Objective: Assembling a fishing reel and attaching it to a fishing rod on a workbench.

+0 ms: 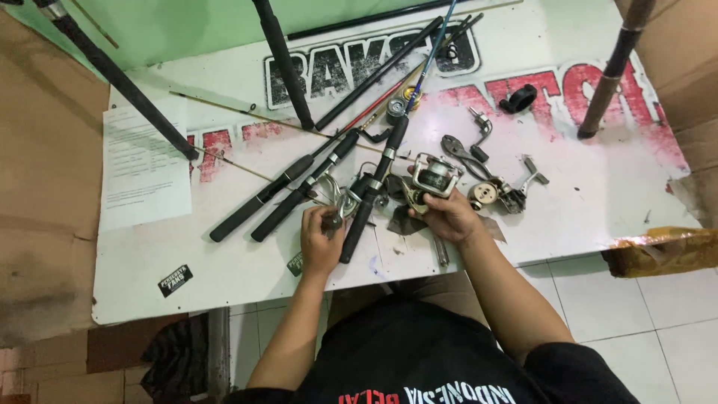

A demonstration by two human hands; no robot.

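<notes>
A white bench with worn red and black lettering fills the middle of the frame, brown cardboard at its left and right edges, pale floor tiles at lower right. At the left lies a printed paper sheet; a black sticker sits lower left. Black rod handles lie slanting from lower left to upper right across the centre. The left hand has its grip closed on a small dark knob of a reel handle. Just right of it, a black rod runs from lower centre up toward the upper right, its long axis steeply diagonal. The right hand clamps a silver spinning reel at centre. Further right lie loose reel parts and a black ring.
</notes>
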